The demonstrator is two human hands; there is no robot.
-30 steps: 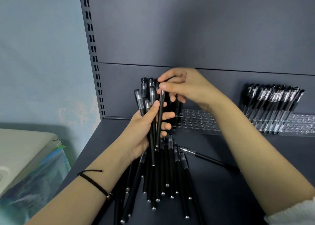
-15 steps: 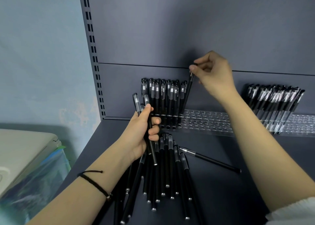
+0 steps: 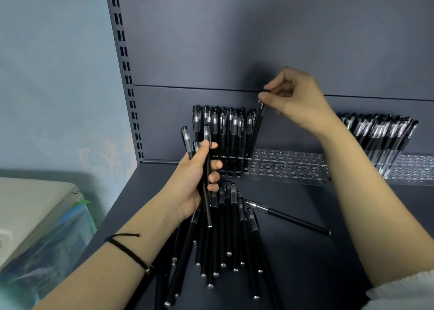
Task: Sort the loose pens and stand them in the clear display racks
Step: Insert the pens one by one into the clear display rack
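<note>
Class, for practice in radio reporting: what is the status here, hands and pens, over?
Right hand pinches one pen, lower end at clear rack beside standing row. Left hand grips spare pens. Loose pile on shelf. Nothing blocking rack.

Matt black plastic pens [image 3: 225, 227]; clear glossy rack [image 3: 288, 168]; matt shelf [image 3: 317, 262].

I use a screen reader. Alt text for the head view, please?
The right hand pinches the top of a black pen, its lower end at the clear rack beside a row of standing pens. The left hand grips a few more pens above a loose pile on the shelf.
</note>
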